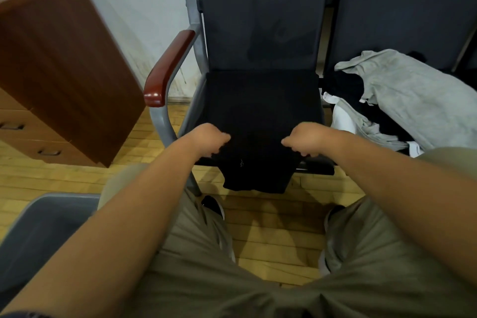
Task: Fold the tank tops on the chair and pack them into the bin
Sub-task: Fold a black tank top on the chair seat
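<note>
A black tank top [255, 121] lies spread over the dark seat of the chair [260, 26], its lower part hanging over the front edge. My left hand [210, 139] grips the cloth at the left of the seat's front edge. My right hand [304, 138] grips it at the right, about a hand's width away. On the neighbouring seat to the right lies a heap of tank tops: a grey one [410, 93], a white one [343, 117] and black cloth beneath. The grey bin [51, 204] stands on the floor at the lower left.
The chair has a red-brown wooden armrest [167, 67] on a grey metal frame at its left. A brown wooden drawer cabinet [59, 72] stands against the wall at the left. My legs in khaki shorts fill the foreground above a wooden floor [273, 230].
</note>
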{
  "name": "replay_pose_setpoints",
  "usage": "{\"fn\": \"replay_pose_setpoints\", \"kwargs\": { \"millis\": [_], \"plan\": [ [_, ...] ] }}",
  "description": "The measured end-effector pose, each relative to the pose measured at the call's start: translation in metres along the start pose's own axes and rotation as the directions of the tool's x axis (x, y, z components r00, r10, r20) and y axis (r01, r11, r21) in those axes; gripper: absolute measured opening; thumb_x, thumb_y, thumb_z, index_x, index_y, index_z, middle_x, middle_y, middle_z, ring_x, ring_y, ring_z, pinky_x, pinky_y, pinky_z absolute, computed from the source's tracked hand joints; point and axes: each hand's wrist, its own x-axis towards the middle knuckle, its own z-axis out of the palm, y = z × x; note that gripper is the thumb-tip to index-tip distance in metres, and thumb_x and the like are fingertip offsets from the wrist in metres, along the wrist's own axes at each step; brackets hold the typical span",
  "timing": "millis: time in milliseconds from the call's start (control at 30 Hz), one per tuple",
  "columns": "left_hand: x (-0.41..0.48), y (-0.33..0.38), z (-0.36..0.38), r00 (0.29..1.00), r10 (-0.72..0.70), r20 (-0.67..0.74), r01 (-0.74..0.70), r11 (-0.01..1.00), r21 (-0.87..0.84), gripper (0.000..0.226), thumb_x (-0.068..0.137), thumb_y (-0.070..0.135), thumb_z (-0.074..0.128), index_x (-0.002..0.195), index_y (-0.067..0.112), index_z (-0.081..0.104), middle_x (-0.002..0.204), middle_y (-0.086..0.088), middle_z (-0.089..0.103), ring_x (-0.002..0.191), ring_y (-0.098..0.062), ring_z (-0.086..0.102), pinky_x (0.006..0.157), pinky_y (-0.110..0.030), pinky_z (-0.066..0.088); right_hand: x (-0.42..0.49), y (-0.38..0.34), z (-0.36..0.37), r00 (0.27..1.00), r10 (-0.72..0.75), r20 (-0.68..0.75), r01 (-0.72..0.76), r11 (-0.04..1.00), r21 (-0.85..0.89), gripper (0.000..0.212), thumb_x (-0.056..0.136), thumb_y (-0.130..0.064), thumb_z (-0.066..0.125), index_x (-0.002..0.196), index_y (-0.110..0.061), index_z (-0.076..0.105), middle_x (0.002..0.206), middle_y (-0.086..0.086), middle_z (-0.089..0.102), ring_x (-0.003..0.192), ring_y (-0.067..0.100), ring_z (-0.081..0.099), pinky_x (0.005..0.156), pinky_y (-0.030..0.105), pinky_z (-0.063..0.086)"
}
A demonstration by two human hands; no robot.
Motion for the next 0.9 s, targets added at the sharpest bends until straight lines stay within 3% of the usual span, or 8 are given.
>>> {"fn": "replay_pose_setpoints", "kwargs": {
  "millis": [67,200,333,433,567,633,700,900],
  "plan": [
    [-0.008,0.003,0.019,0.996,-0.074,0.045,0.083,0.962,-0.260,0.029,0.108,0.030,0.058,0.121,0.008,0.072,0.113,-0.005,0.077,0.105,-0.023,0.075,0.095,-0.042,0.061,-0.010,-0.006,0.005,0.994,0.076,0.080,-0.091,0.974,0.208,0.030,0.104,-0.042,0.057,0.109,-0.016,0.070,0.102,0.002,0.076,0.094,0.022,0.074,0.080,0.036,0.061],
    [-0.011,-0.009,0.046,0.963,-0.211,0.168,0.268,0.816,-0.513,0.031,0.107,0.021,0.058,0.132,0.003,0.064,0.127,-0.013,0.072,0.106,-0.027,0.071,0.096,-0.043,0.059,-0.014,0.007,0.048,0.935,0.206,0.289,-0.325,0.826,0.461,0.034,0.106,-0.039,0.057,0.122,-0.012,0.071,0.111,0.006,0.077,0.100,0.024,0.075,0.085,0.039,0.061],
    [-0.001,-0.037,0.067,0.905,-0.320,0.281,0.425,0.711,-0.560,0.051,0.110,0.019,0.052,0.155,-0.002,0.041,0.144,-0.020,0.059,0.116,-0.033,0.066,0.091,-0.045,0.055,-0.010,0.043,0.101,0.834,0.262,0.485,-0.506,0.713,0.486,0.048,0.103,-0.041,0.064,0.138,-0.008,0.062,0.108,0.011,0.080,0.101,0.027,0.075,0.083,0.039,0.062],
    [0.014,-0.057,0.080,0.874,-0.403,0.274,0.487,0.728,-0.482,0.052,0.107,0.014,0.053,0.156,0.001,0.039,0.140,-0.022,0.060,0.103,-0.032,0.070,0.078,-0.042,0.056,-0.013,0.052,0.116,0.829,0.311,0.465,-0.531,0.699,0.479,0.051,0.099,-0.042,0.070,0.140,-0.014,0.057,0.102,0.011,0.081,0.098,0.029,0.076,0.080,0.041,0.063],
    [0.039,-0.078,0.083,0.846,-0.452,0.282,0.532,0.747,-0.398,0.044,0.103,0.008,0.056,0.146,0.005,0.051,0.118,-0.015,0.069,0.092,-0.026,0.072,0.063,-0.042,0.059,-0.016,0.046,0.133,0.851,0.328,0.410,-0.525,0.560,0.641,0.043,0.103,-0.036,0.068,0.139,-0.017,0.055,0.122,0.013,0.070,0.105,0.031,0.072,0.086,0.041,0.062],
    [0.046,-0.085,0.082,0.841,-0.461,0.282,0.539,0.759,-0.366,0.042,0.103,0.009,0.059,0.144,0.005,0.054,0.100,-0.012,0.068,0.085,-0.023,0.068,0.058,-0.038,0.061,-0.008,0.047,0.143,0.882,0.318,0.348,-0.469,0.502,0.727,0.053,0.102,-0.031,0.070,0.151,-0.026,0.049,0.129,0.011,0.065,0.104,0.028,0.070,0.079,0.040,0.061],
    [0.051,-0.091,0.084,0.842,-0.467,0.270,0.536,0.781,-0.321,0.042,0.103,0.010,0.061,0.144,0.005,0.056,0.091,-0.011,0.064,0.082,-0.024,0.068,0.054,-0.035,0.060,0.000,0.051,0.150,0.906,0.300,0.299,-0.415,0.494,0.764,0.061,0.101,-0.029,0.072,0.156,-0.034,0.045,0.140,0.009,0.060,0.108,0.026,0.066,0.086,0.041,0.060],
    [0.060,-0.097,0.094,0.874,-0.440,0.205,0.485,0.817,-0.313,0.046,0.101,0.021,0.072,0.145,0.015,0.058,0.141,-0.008,0.064,0.095,-0.019,0.073,0.052,-0.031,0.059,0.007,0.058,0.148,0.931,0.316,0.184,-0.334,0.530,0.779,0.076,0.097,-0.027,0.077,0.161,-0.029,0.036,0.142,0.006,0.057,0.119,0.030,0.061,0.093,0.043,0.055]
  ]
}}
